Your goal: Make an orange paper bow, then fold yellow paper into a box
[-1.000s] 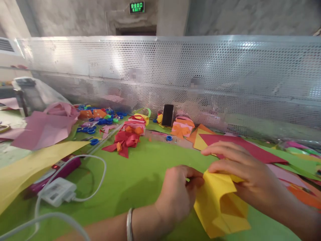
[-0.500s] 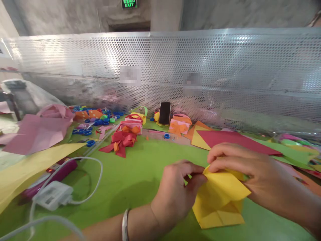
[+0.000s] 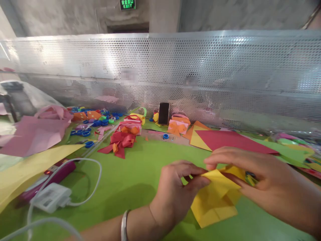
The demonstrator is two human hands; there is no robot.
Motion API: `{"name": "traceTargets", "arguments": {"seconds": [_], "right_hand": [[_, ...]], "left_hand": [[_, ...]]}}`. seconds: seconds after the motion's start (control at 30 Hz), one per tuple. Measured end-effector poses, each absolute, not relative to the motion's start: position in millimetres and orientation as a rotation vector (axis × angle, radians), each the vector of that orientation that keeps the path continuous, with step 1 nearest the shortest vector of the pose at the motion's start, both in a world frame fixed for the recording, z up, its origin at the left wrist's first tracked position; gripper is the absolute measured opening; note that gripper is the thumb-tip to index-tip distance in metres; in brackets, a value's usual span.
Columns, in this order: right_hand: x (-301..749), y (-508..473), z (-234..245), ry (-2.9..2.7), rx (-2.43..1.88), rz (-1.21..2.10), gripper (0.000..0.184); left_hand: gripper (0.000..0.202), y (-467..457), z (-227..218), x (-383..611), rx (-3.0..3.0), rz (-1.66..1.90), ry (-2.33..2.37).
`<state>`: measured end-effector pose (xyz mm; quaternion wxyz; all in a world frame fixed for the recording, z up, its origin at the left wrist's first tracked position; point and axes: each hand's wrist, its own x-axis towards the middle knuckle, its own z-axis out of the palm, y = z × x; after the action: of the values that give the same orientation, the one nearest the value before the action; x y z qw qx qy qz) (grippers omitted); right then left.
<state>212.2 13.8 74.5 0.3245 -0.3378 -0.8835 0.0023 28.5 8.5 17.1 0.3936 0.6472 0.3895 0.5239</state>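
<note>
A folded yellow paper (image 3: 215, 201) is held just above the green table (image 3: 132, 180), in front of me. My left hand (image 3: 177, 190) pinches its upper left corner between thumb and fingers; a silver bangle sits on that wrist. From the right, my right hand (image 3: 253, 177) grips the top edge, fingers laid over the fold and thumb beneath.
A red paper bow (image 3: 119, 142), pink and orange paper boxes (image 3: 178, 126), a dark phone (image 3: 164, 113) propped against the perforated metal screen (image 3: 225, 73), blue rings (image 3: 86, 132), loose coloured sheets (image 3: 233, 140), and a white charger with cable (image 3: 51, 199) beside a magenta device lie around.
Both hands have kept hold of the yellow paper and worked its top fold; the paper now lies lower and flatter. The view has shifted slightly.
</note>
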Motion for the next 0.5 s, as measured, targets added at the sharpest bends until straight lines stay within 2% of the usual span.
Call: {"name": "traceTargets", "arguments": {"seconds": [0.2,0.5], "right_hand": [[243,13,68,-2.342,-1.141,-0.146,0.03],[216,13,82,-2.411,-0.952,-0.173,0.026]], "left_hand": [[0.017,8,20,30,1.505,1.301,1.03],[0.015,9,15,26,1.601,1.309,1.003]]}}
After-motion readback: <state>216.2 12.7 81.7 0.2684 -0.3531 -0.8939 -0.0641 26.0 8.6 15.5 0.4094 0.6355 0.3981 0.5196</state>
